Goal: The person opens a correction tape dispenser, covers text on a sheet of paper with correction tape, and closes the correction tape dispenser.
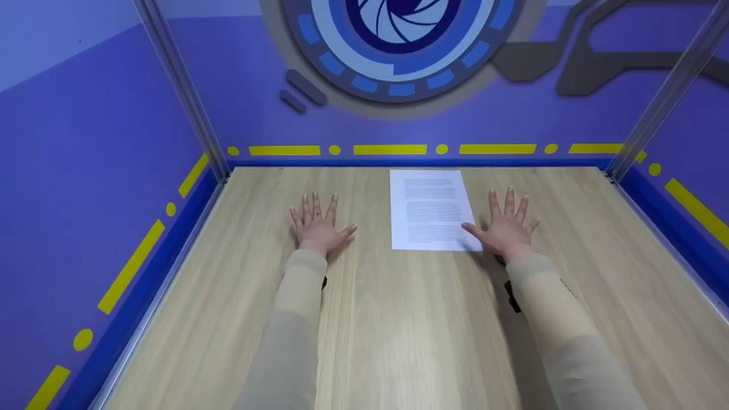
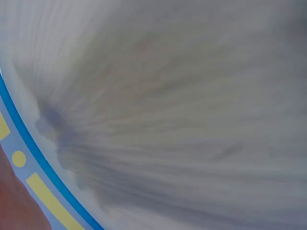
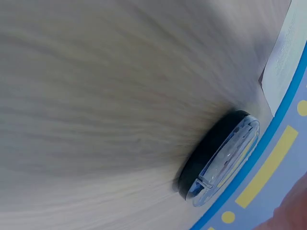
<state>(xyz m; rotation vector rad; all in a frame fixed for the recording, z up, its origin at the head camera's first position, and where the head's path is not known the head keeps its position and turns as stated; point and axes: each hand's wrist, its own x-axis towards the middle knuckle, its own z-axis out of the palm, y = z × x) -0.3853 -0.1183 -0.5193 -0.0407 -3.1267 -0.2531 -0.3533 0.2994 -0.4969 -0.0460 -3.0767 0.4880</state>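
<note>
Your left hand (image 1: 318,230) and right hand (image 1: 507,230) splay wide, gripping nothing; dragging that right thumb (image 1: 472,229) could skew the paper (image 1: 430,210) near the worktop's (image 1: 376,330) far edge.

Your left hand (image 1: 320,232) and right hand (image 1: 507,232): bare; long sleeves (image 1: 285,341), cream near the wrist, greyer toward the elbow, cuffs (image 1: 306,261) snug. Small black tab (image 1: 324,283) inside your left forearm, larger black piece (image 1: 514,298) inside your right (both mostly hidden).
</note>
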